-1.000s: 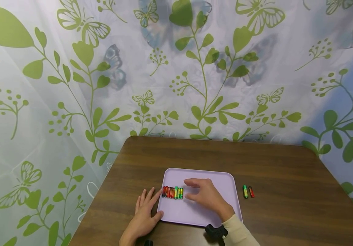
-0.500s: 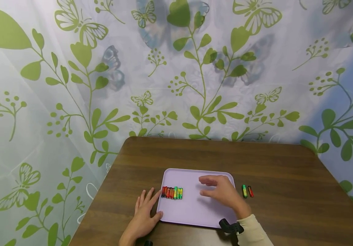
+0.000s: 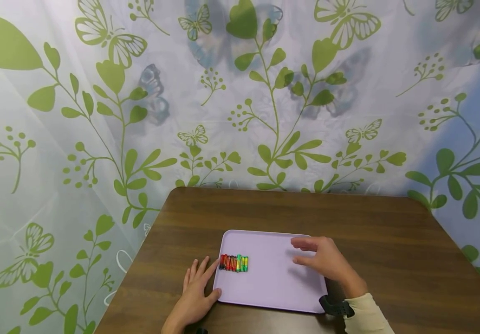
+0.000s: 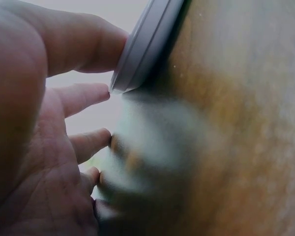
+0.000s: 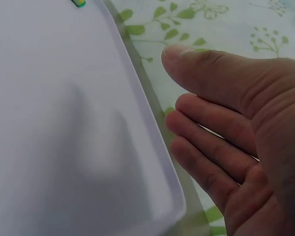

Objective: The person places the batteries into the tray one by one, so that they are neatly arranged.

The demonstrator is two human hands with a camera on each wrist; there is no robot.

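A row of several small batteries (image 3: 233, 263), red-and-black ones on the left and green-yellow ones on the right, lies at the left side of a lilac tray (image 3: 271, 292). My left hand (image 3: 196, 290) rests on the table by the tray's left edge, fingers spread; in the left wrist view its thumb (image 4: 96, 46) and a fingertip touch the tray's rim (image 4: 142, 49). Over the tray's right part hovers my right hand (image 3: 327, 260), holding nothing, thumb apart from the loosely bent fingers (image 5: 211, 142). The end of a green battery (image 5: 78, 2) shows at the top of the right wrist view.
The brown wooden table (image 3: 398, 260) extends around the tray. A curtain (image 3: 240, 93) with green leaves and butterflies hangs behind its far edge. A black wrist strap (image 3: 336, 307) sits by the tray's lower right corner.
My right hand has moved right, from beside the battery row to the tray's right edge. Two loose batteries right of the tray, visible earlier, are now hidden behind it. My left hand stays put.
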